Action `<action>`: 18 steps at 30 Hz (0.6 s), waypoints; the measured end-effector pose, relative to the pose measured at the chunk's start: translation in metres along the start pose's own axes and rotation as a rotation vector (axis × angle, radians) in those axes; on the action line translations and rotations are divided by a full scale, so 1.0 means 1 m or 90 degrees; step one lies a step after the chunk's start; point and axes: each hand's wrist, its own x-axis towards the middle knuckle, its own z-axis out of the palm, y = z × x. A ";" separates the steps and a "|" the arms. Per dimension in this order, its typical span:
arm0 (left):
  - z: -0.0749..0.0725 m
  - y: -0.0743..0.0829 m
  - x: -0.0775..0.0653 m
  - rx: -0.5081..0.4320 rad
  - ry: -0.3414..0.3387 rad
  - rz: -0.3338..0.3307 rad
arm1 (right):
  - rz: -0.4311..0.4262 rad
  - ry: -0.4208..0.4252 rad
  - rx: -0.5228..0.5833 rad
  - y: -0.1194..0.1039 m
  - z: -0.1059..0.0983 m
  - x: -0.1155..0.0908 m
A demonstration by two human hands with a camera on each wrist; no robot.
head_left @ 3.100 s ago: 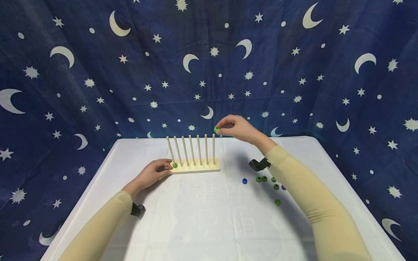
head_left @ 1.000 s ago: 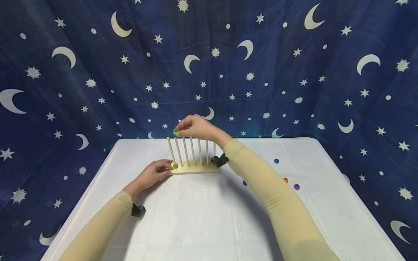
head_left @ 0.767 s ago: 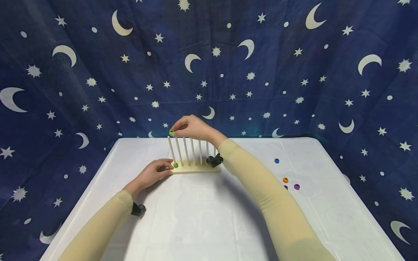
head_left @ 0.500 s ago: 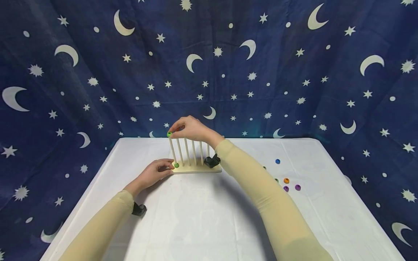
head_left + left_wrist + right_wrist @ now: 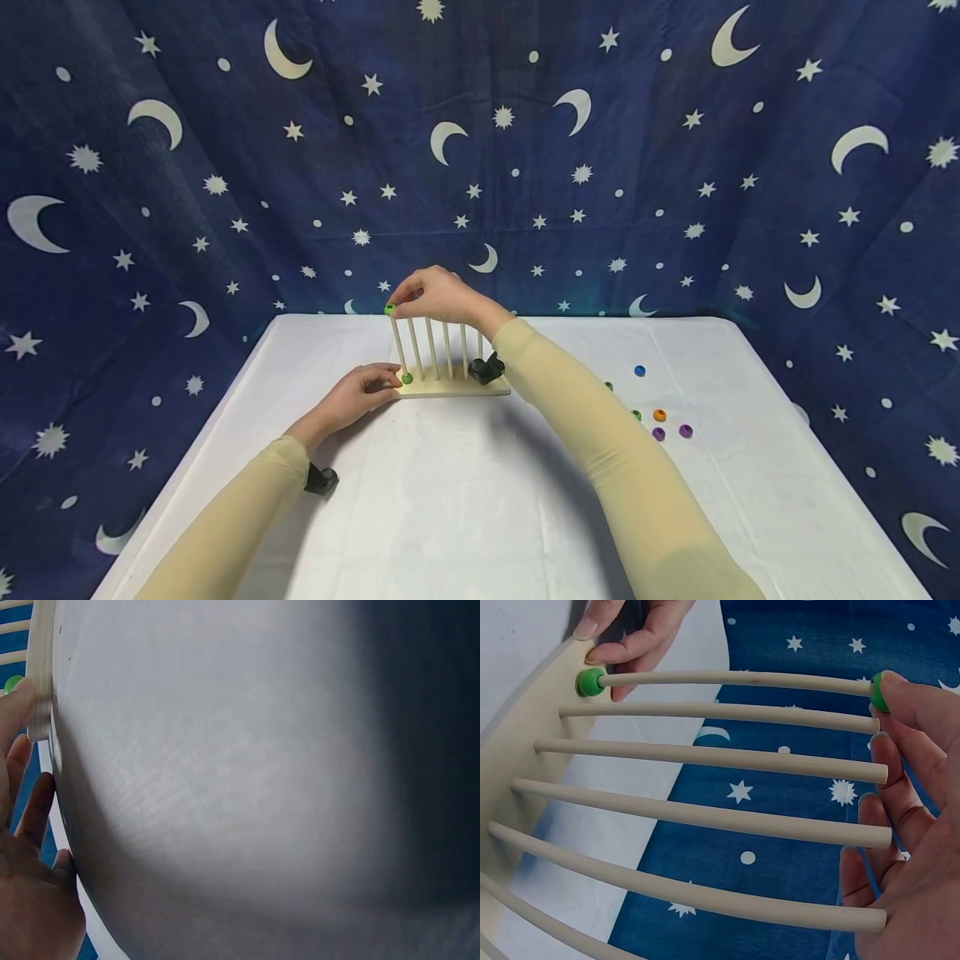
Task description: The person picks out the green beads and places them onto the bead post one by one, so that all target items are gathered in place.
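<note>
A pale wooden peg rack [image 5: 450, 388] with a row of upright dowels stands on the table. One green bead [image 5: 589, 682] sits at the foot of the leftmost dowel. My right hand [image 5: 442, 297] pinches another green bead [image 5: 880, 693] between thumb and index finger, right at the top of that same dowel. In the right wrist view, its other fingers extend behind the neighbouring dowel tips. My left hand [image 5: 352, 397] grips the left end of the rack's base, thumb in front. A bit of green bead [image 5: 13, 684] shows beside the left thumb in the left wrist view.
Loose beads lie to the right on the white-covered table [image 5: 450, 500]: a blue bead [image 5: 640, 371], an orange bead [image 5: 659, 415], two purple ones including one purple bead [image 5: 686, 431], and green ones partly behind my right sleeve. A dark star-patterned curtain [image 5: 480, 150] rises behind.
My right hand has carried the green bead leftward from the rack's right end to the leftmost dowel, then lowered it slightly onto the tip. My left hand has stayed on the base.
</note>
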 end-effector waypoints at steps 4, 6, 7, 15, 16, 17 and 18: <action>0.001 -0.001 0.000 -0.007 0.002 0.000 | 0.003 0.003 -0.006 -0.001 0.000 -0.001; 0.001 -0.001 0.000 -0.009 0.004 0.001 | 0.004 0.004 -0.009 -0.001 -0.001 -0.001; 0.001 -0.001 0.000 -0.010 0.004 0.003 | 0.004 0.003 -0.014 -0.002 -0.001 -0.001; 0.001 0.000 0.001 -0.008 0.002 0.003 | -0.008 0.001 -0.024 -0.002 -0.004 -0.002; 0.001 0.000 0.001 -0.008 0.002 0.001 | -0.012 0.004 -0.020 -0.002 -0.005 -0.003; 0.000 0.000 0.001 -0.009 0.001 0.000 | -0.017 0.006 -0.015 -0.002 -0.006 -0.003; 0.000 0.000 0.001 -0.010 0.000 -0.002 | -0.021 0.008 -0.011 -0.002 -0.007 -0.004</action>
